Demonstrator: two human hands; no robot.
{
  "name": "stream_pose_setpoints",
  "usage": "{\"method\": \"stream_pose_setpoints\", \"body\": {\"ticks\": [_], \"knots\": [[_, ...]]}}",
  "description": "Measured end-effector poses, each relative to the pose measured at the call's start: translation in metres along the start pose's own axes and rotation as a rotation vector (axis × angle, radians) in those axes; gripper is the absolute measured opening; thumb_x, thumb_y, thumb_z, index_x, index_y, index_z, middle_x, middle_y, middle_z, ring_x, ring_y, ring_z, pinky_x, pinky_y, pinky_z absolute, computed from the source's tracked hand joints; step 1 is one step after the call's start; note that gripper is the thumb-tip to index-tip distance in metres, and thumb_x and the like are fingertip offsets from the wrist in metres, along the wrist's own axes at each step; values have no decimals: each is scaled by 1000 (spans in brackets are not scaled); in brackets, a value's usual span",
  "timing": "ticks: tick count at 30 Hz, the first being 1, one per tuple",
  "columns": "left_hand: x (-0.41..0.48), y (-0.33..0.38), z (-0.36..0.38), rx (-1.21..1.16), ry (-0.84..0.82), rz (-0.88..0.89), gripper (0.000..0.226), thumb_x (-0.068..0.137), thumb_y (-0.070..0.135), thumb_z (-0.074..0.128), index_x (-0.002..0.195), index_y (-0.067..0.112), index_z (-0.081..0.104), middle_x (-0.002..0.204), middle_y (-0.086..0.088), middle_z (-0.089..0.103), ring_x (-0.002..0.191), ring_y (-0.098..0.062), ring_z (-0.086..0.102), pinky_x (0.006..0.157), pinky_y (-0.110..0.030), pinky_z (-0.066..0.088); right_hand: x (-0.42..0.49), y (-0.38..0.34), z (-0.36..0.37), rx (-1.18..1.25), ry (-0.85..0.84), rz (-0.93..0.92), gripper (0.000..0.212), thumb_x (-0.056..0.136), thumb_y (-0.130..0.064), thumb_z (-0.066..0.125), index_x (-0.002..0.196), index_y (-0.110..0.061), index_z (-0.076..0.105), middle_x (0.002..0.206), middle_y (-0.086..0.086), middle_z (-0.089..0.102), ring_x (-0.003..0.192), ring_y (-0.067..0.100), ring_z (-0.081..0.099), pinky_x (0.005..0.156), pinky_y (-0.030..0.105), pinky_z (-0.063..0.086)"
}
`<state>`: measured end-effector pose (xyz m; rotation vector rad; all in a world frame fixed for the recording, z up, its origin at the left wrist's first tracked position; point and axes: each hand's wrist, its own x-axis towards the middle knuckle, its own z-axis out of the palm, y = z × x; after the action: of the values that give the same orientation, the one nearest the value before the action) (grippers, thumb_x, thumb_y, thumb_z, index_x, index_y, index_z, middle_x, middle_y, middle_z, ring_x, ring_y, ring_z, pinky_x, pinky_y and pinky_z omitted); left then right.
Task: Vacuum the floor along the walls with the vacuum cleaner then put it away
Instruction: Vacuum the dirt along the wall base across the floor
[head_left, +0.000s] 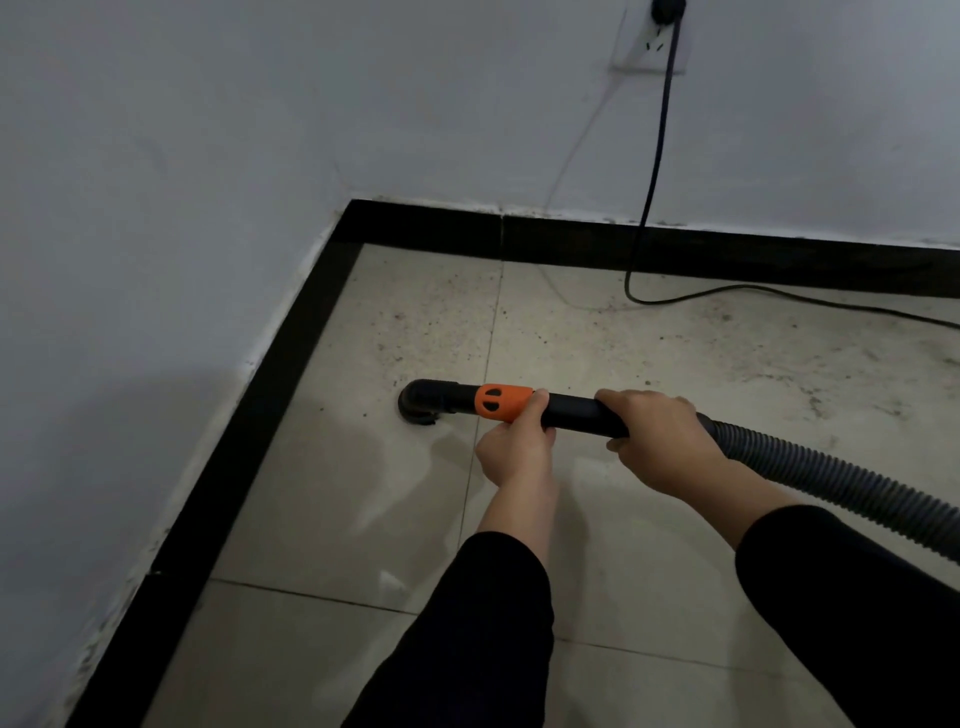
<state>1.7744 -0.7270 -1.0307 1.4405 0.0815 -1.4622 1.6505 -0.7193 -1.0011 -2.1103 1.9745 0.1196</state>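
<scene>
While the nozzle (418, 406) rests near the corner skirting (291, 358), the left hand (514, 452) pinches the rigid wand (571, 413) beside its orange collar (501, 401). The right hand (657, 428) grips where the hose (841, 483) joins; it looks light, stiff and easily steered.

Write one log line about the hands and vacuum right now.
step: vacuuming | left hand: grips wand | right hand: grips wand | nozzle: on floor near baseboard | cord: plugged in

We see the vacuum cleaner's black wand (574, 411) running nearly level over the tiled floor (363, 499), an orange collar (501, 401) just behind its round black nozzle (420, 406), which faces down on a pale, speckled tile near the corner, while the grey ribbed hose (831, 483) trails off right.
</scene>
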Motion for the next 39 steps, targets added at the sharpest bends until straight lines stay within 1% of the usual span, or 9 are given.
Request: {"method": "stream_pose_setpoints", "body": {"ticks": [3,7,12,16,20,22,28,36,39], "knots": [[3,6,-4,-16,16,-2,20,71,11,85,70,6,66,67,-3,72,59,-9,70,66,-23,56,2,-7,1,-14,-4,-9,24,91,-17,59,111,-23,49,100,-2,59,96,24,55,88,41,37],[7,12,-10,-37,18,11,20,71,9,84,72,5,65,74,-7,72,63,-11,71,67,-23,57,6,-15,3,-10,-9,-20,23,91,-16,59,111,-22,49,100,-1,59,96,24,55,91,43,37],[11,19,-16,-57,41,12,19,70,9,85,71,5,66,75,-8,73,62,-12,71,62,-21,56,11,-25,5,-4,-17,-33,25,91,-15,59,113,-22,49,102,-2,59,99,24,55,96,46,37],[14,25,-21,-60,62,16,19,71,10,84,72,5,66,74,-8,73,58,-10,70,61,-20,55,15,-33,7,1,-21,-49,22,90,-14,58,109,-22,49,98,-3,58,97,23,55,96,46,36],[17,30,-26,-70,71,24,19,71,10,84,73,4,66,76,-9,73,66,-13,71,61,-19,55,17,-41,9,4,-25,-65,23,90,-14,59,109,-23,49,99,-2,58,97,23,54,95,45,36],[18,33,-29,-72,74,28,19,71,10,84,73,4,66,77,-9,73,67,-13,71,61,-19,55,19,-44,9,3,-27,-70,22,91,-14,58,109,-23,49,100,-2,58,97,23,54,95,45,36],[21,40,-35,-71,87,29,20,70,11,85,72,4,66,74,-8,72,65,-13,71,59,-20,54,21,-54,10,1,-41,-75,23,91,-14,57,111,-21,49,101,-2,58,99,24,54,99,47,36],[25,48,-41,-95,95,32,20,69,9,85,70,5,66,69,-7,71,56,-10,69,58,-21,54,26,-64,16,11,-31,-88,22,90,-16,59,109,-22,49,101,-2,59,100,25,54,99,47,37],[27,51,-45,-89,107,35,20,69,10,86,69,6,66,67,-6,71,59,-11,70,56,-20,52,28,-68,19,13,-23,-96,22,90,-16,59,108,-22,48,101,-3,59,99,23,54,97,46,37]]}}
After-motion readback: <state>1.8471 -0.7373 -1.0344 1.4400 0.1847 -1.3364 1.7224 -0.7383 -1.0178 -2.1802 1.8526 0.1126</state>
